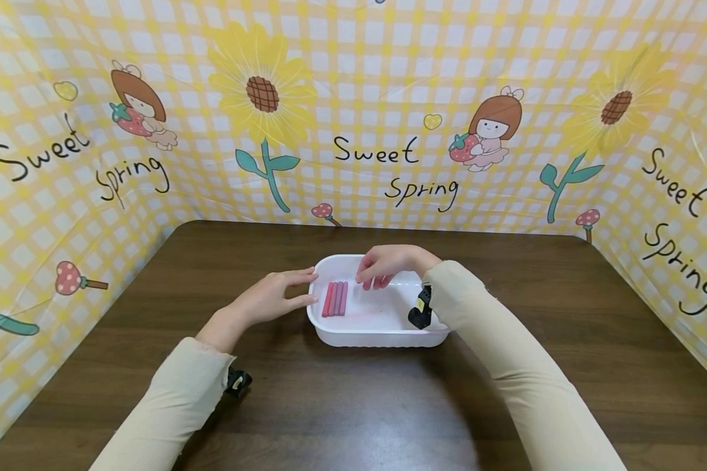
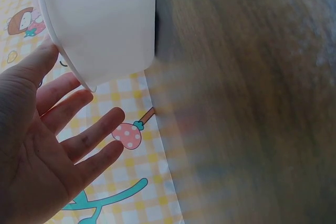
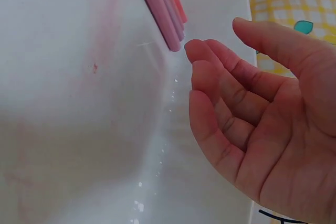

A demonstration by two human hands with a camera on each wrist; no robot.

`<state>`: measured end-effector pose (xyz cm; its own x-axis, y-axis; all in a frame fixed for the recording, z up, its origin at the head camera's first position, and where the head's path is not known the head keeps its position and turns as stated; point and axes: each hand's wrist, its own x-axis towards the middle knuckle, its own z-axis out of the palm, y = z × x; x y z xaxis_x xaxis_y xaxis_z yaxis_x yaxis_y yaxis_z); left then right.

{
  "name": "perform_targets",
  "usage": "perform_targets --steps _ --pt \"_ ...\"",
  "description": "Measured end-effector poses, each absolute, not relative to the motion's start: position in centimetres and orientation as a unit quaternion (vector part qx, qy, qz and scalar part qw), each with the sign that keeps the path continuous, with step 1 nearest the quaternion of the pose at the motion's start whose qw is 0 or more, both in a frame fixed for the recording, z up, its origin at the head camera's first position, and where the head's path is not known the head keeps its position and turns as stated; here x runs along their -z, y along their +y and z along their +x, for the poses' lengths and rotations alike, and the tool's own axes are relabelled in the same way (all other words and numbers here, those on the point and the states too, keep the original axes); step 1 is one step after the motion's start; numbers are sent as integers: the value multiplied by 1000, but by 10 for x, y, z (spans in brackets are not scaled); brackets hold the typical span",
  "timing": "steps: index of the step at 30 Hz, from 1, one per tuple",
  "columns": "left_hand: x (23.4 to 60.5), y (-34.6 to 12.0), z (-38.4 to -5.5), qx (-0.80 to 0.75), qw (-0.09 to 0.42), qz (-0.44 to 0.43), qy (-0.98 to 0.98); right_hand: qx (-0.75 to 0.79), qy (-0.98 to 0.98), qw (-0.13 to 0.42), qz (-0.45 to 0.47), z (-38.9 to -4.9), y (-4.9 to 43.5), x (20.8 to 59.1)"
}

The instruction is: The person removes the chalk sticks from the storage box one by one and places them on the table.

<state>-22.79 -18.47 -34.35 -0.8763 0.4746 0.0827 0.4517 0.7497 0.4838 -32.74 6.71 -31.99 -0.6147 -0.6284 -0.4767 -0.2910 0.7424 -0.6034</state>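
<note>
Head view: four pink and purple sticks (image 1: 334,299) lie side by side in the left end of the white tub (image 1: 383,338), perhaps lined up to stay together; the right hand (image 1: 391,260), loosely curled around nothing, hangs over the tub just right of them. The left hand (image 1: 271,296) touches the left rim, seemingly steadying it on the table (image 1: 330,405). Left wrist view: the thumb meets the rim, the fingers relaxed and not gripping. Right wrist view: fingertips are near the stick ends, apart; the tub's bottom leaves sideways room, bounded by its raised wall
</note>
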Motion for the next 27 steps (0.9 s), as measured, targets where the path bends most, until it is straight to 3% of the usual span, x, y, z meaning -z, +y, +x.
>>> perform_targets --steps 21,27 --pt "344 -184 -228 -255 22 246 935 258 846 398 -242 -333 43 350" --pt "345 -185 -229 -255 18 247 935 252 857 388 -229 -331 38 351"
